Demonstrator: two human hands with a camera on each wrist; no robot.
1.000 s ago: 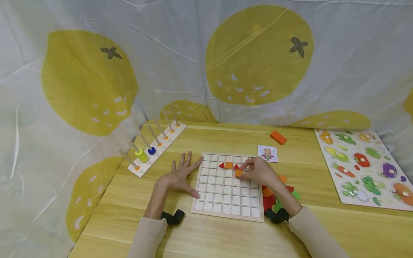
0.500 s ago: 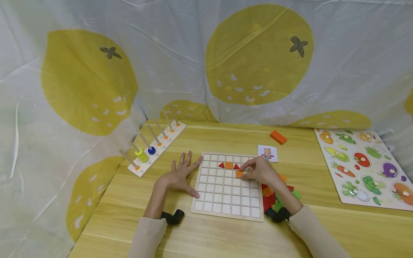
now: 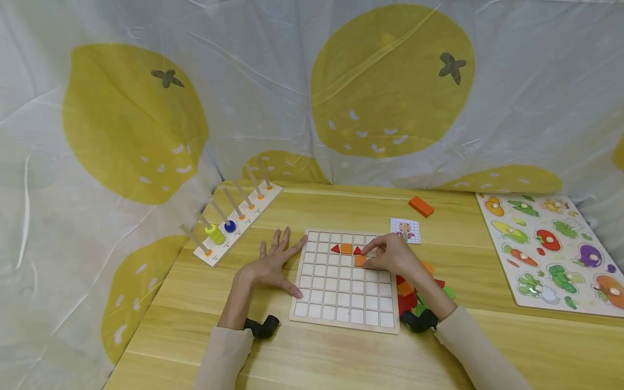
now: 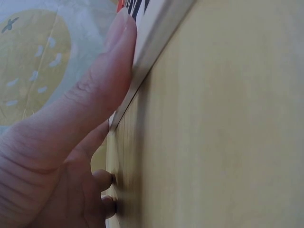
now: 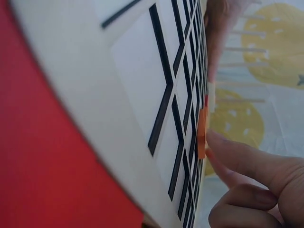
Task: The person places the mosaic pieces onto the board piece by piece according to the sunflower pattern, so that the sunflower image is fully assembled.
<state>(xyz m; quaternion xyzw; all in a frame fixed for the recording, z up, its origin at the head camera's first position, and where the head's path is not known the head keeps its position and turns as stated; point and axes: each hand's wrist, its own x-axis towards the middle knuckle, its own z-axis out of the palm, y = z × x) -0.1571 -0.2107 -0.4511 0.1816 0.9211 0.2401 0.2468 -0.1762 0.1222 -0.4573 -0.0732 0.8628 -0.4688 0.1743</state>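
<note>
A pale grid board (image 3: 336,323) lies on the table between the hands. My left hand (image 3: 267,269) rests at its left edge with fingers spread; in the left wrist view the thumb (image 4: 102,80) touches the board's rim. My right hand (image 3: 394,255) pinches an orange square tile (image 3: 359,261) with thumb and index finger over an upper cell, right of centre. The right wrist view shows this tile (image 5: 202,134) at the board's surface, edge-on. One row above sit a red triangle (image 3: 335,248), another orange square (image 3: 346,248) and a second red triangle (image 3: 357,251).
Red, orange and green tiles (image 3: 405,304) lie in a pile right of the board, partly under the right forearm. Behind are a pattern card (image 3: 405,231) and an orange block (image 3: 421,206). A peg rack (image 3: 213,257) stands left, a vegetable puzzle (image 3: 531,233) right.
The orange tile in my right fingers has shifted slightly and lies straighter against the grid, just below the right red triangle. My left hand stays in place.
</note>
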